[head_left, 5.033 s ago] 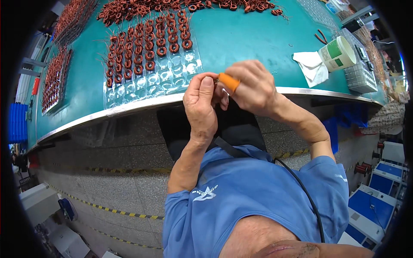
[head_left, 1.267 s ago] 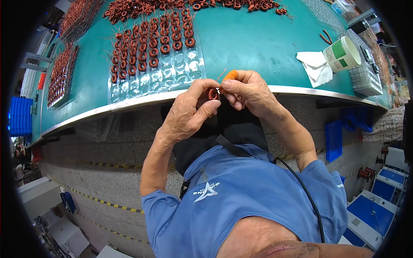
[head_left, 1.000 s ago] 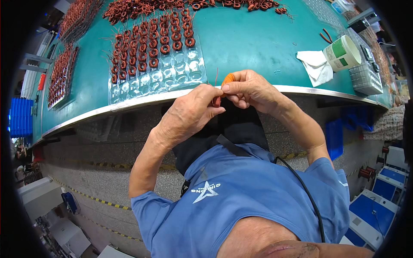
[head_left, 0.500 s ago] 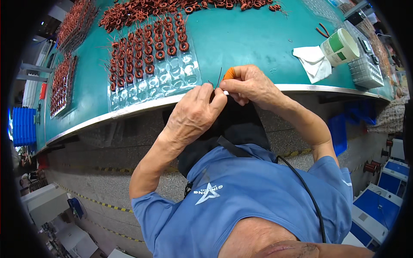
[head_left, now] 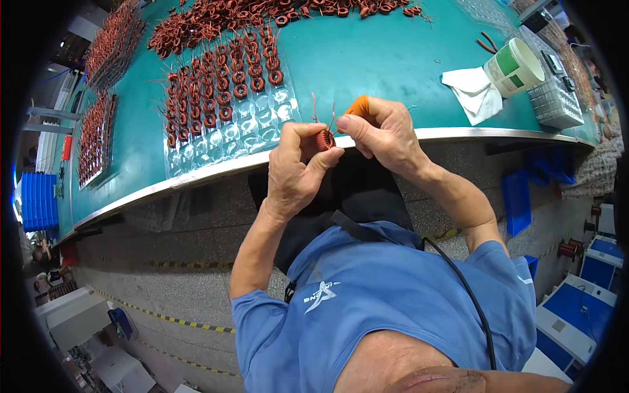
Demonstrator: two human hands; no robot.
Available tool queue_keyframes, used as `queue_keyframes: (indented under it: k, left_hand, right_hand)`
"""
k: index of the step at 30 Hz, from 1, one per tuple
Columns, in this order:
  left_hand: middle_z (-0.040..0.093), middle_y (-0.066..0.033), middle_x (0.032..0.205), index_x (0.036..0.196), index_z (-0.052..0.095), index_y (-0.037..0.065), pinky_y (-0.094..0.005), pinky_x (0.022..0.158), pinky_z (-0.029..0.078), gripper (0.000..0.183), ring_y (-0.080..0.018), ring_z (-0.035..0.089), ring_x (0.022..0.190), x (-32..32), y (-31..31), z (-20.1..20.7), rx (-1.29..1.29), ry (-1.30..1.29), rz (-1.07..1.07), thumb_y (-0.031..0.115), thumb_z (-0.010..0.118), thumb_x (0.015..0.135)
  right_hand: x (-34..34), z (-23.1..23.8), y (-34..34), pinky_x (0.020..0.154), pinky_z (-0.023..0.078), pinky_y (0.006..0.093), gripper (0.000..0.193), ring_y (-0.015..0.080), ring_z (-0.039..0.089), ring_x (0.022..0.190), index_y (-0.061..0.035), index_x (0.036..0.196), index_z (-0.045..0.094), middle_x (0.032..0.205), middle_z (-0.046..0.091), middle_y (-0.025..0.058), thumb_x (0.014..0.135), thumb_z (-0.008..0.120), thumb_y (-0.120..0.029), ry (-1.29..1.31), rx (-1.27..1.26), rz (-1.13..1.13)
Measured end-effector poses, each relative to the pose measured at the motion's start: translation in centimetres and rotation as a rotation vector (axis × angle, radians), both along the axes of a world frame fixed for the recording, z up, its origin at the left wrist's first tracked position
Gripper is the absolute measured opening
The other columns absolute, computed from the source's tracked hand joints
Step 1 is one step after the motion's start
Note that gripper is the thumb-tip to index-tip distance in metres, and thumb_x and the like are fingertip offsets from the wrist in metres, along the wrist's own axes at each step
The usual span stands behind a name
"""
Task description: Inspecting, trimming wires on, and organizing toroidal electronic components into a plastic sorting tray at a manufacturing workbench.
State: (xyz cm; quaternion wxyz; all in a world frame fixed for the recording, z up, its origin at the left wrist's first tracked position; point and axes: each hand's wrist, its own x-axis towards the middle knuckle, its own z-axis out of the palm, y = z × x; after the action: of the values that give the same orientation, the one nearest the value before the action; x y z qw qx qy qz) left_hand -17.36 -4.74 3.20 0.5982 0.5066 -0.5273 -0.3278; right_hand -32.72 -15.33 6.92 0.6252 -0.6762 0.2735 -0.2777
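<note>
Copper-coloured wire wound into a small ring, the coil (head_left: 322, 139), sits just above the middle of the frame, pinched between both hands over the near edge of the tabletop (head_left: 393, 59). The left hand (head_left: 296, 167) grips the coil from below and from the left, thumb and fingers closed on it. The right hand (head_left: 386, 134) meets it from the right, its fingertips closed on the coil's side, and one of its fingers wears an orange finger cover (head_left: 358, 105). Two thin wire ends stick up from the coil.

Just beyond the hands, toward the upper left of the frame, a clear plastic tray (head_left: 229, 124) lies on the teal tabletop; its far pockets hold rows of similar coils, its near pockets show bare. Above it, along the top of the frame, a loose heap of coils (head_left: 249, 16) spreads across the tabletop. More filled trays (head_left: 98, 131) lie at the far left. To the upper right stand a white and green cup (head_left: 514, 65) with a white cloth (head_left: 475, 92) just beside it, and a clear tray of small pockets (head_left: 557, 105) near the right edge.
</note>
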Motion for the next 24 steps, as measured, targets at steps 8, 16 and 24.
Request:
queue_keyframes:
  k: [8, 16, 24]
  left_hand:
    - [0.06, -0.0102, 0.084, 0.119, 0.038, -0.003, -0.025, 0.063, 0.05, 0.024, -0.0121, 0.06, 0.069, -1.3, -0.4, -1.7, 0.007, 0.103, -0.015, 0.009, 0.046, 0.1]
    - [0.057, -0.0129, 0.083, 0.119, 0.037, 0.0, -0.0275, 0.06, 0.05, 0.025, -0.0171, 0.057, 0.066, -1.9, 0.3, -0.5, -0.057, 0.547, -0.159, 0.014, 0.046, 0.1]
    - [0.053, -0.0068, 0.075, 0.126, 0.041, -0.004, -0.0247, 0.057, 0.047, 0.037, -0.0138, 0.055, 0.063, -1.0, 0.2, 0.0, 0.091, 0.534, -0.188, 0.022, 0.047, 0.101]
  right_hand:
    - [0.9, -1.3, 0.2, 0.049, 0.045, 0.0231, 0.017, 0.0081, 0.057, 0.057, 0.0017, 0.089, 0.069, 0.069, 0.066, 0.0032, 0.09, 0.065, -0.015, -0.092, -0.322, -0.046]
    - [0.7, -0.9, 0.3, 0.047, 0.041, 0.0191, 0.021, 0.0061, 0.052, 0.053, 0.0016, 0.093, 0.067, 0.064, 0.06, 0.0023, 0.091, 0.066, -0.019, -0.145, 0.041, 0.018]
    - [-0.1, -2.6, 0.2, 0.048, 0.041, 0.0177, 0.027, 0.0046, 0.052, 0.054, 0.0005, 0.095, 0.066, 0.065, 0.058, 0.0002, 0.092, 0.065, -0.026, -0.126, 0.03, -0.103]
